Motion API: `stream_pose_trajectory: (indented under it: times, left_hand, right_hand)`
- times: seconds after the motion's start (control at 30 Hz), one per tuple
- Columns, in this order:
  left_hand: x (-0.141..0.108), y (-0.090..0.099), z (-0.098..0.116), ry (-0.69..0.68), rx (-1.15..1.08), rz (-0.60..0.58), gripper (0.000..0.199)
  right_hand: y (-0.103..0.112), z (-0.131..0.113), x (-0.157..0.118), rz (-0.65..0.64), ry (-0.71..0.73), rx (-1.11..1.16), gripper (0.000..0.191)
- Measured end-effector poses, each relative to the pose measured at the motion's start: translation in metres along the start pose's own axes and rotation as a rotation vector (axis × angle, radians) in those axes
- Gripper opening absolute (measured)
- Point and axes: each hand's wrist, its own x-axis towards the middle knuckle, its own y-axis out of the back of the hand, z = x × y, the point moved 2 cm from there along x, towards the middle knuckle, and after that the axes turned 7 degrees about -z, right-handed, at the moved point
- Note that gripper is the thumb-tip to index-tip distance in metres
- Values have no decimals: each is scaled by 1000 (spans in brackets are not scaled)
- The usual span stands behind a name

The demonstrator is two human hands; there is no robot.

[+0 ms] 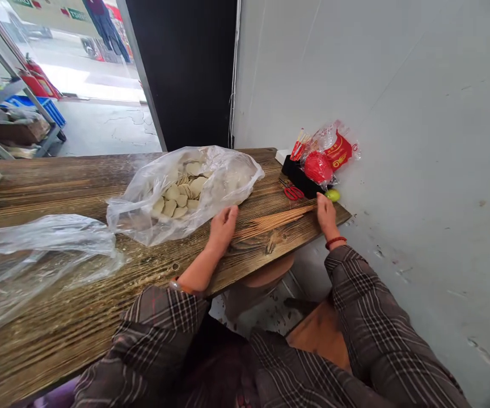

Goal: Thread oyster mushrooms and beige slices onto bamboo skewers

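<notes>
A bundle of thin wooden sticks (270, 222) lies on the wooden table between my two hands. My left hand (223, 229) is closed at the left end of the sticks, beside an open clear plastic bag (232, 175). Pale flat dough-like pieces (181, 195) fill the bag. At the sticks' right end is my right hand (326, 214), its fingers pressed together near the table's corner. What either hand grips is too small to tell. Red-handled scissors (293, 192) lie behind the sticks, next to a black box (302, 178).
The box holds red packets (339, 152) in clear wrap. A yellow-green object (333, 195) sits by it. Another plastic bag (58, 243) lies on the table (134, 289) at left. The wall (398, 141) borders the right; a stool (270, 273) stands below the table edge.
</notes>
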Motion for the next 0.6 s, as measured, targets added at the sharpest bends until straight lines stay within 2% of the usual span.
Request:
stream_pose_trajectory:
  times: [0.07,0.17,0.3,0.47,0.53,0.6]
  left_hand:
    - [1,10,-7,44,-13,97,52]
    - [-2,11,-12,81,-50,117,54]
    - [-9,-14,-8,82,-127,116,47]
    - [-3,-50,-4,96,-241,223,42]
    - [2,-56,-4,92,-262,269,41]
    - [6,-54,-4,84,-287,303,39]
  right_hand:
    - [4,22,9,16,-75,34,68]
    - [-4,33,14,-36,-108,79,73]
    - [-23,20,10,-136,-95,139,73]
    - [-39,-3,-4,-175,-57,166,71]
    - [-45,-9,-10,-176,-42,152,70]
    - [-49,-14,-14,-183,-20,123,65]
